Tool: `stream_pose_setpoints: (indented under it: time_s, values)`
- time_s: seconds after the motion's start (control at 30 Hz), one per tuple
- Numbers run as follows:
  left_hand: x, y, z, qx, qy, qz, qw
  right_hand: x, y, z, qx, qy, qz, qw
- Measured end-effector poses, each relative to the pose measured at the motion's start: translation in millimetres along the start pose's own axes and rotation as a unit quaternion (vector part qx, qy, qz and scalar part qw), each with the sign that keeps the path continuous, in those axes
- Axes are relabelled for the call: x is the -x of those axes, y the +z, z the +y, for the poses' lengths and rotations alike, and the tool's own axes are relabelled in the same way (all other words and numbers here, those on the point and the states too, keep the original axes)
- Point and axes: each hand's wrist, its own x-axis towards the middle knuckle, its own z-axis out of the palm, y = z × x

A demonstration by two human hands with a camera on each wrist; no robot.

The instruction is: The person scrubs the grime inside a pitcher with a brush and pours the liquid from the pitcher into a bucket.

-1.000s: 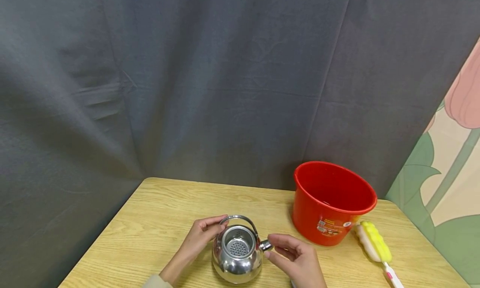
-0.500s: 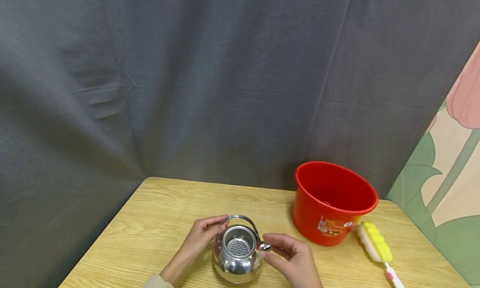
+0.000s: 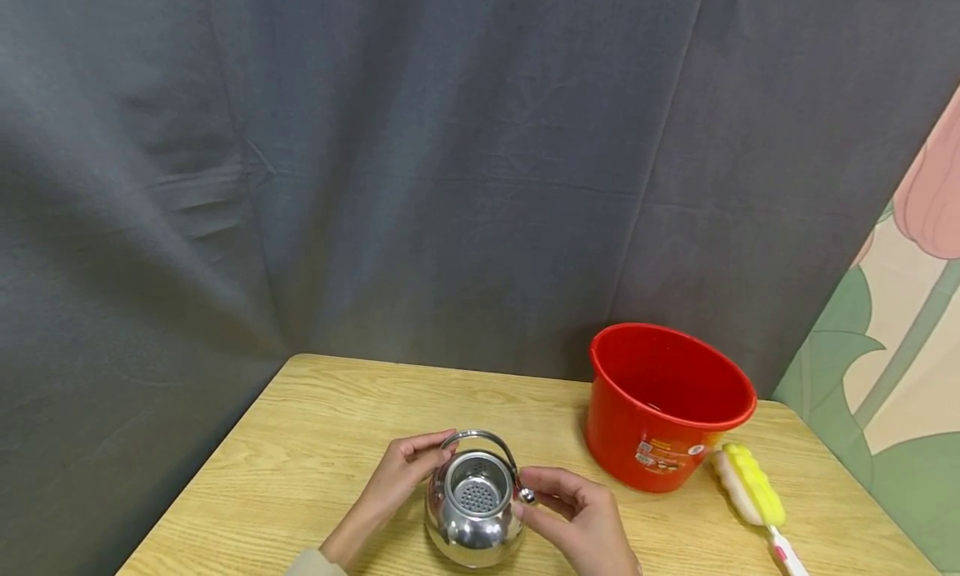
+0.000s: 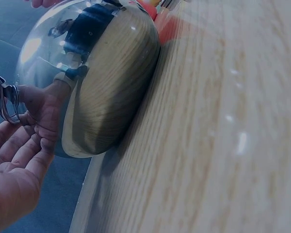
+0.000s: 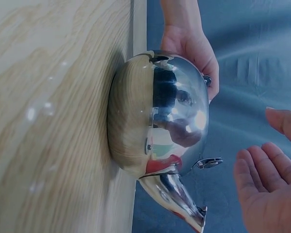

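Observation:
A shiny round steel teapot [image 3: 472, 541] stands upright on the wooden table, its mouth uncovered and a perforated strainer [image 3: 477, 498] inside. My left hand [image 3: 402, 472] pinches the base of its hooped handle [image 3: 483, 434] on the left side; the left wrist view shows the thumb against the metal body. On the spout side hovers my right hand [image 3: 581, 518], thumb and fingers apart and slightly bent. In the right wrist view those fingers [image 5: 269, 167] are clear of the pot, above the spout [image 5: 172, 194], with nothing between them.
A red bucket [image 3: 637, 443] stands at the table's back right. In front of it lies a yellow and white sponge brush [image 3: 750, 488] with a white handle. A dark grey curtain [image 3: 450, 184] hangs behind the table [image 3: 337, 401].
My right hand has shifted slightly left toward the teapot, covering more of the spout in the head view. The left hand and teapot have stayed in place.

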Motion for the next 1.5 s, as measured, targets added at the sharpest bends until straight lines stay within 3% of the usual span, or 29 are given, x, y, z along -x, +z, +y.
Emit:
stream_pose_setpoints:
  time_s: [0.2, 0.53, 0.8, 1.13, 1.5]
  values:
    - [0.4, -0.2, 0.9, 0.0, -0.003, 0.002, 1.0, 0.5, 6.1, -2.0, -0.02, -0.027, 0.003, 0.999]
    - [1.4, -0.3, 2.8, -0.002, -0.008, -0.003, 1.0, -1.0, 15.4, -4.8, -0.029, -0.021, -0.004, 0.999]
    - [0.9, -0.9, 2.5, -0.003, -0.008, -0.005, 1.0, -5.2, 20.8, -2.2, -0.015, -0.031, -0.008, 0.999]
    - [0.4, -0.1, 2.3, -0.001, -0.006, 0.0, 1.0, -13.6, 27.8, 5.9, 0.008, -0.026, -0.053, 0.998]
    - [0.2, -0.8, 2.9, 0.002, -0.014, -0.004, 0.9999, -17.7, 33.0, 9.9, 0.025, -0.044, -0.051, 0.997]
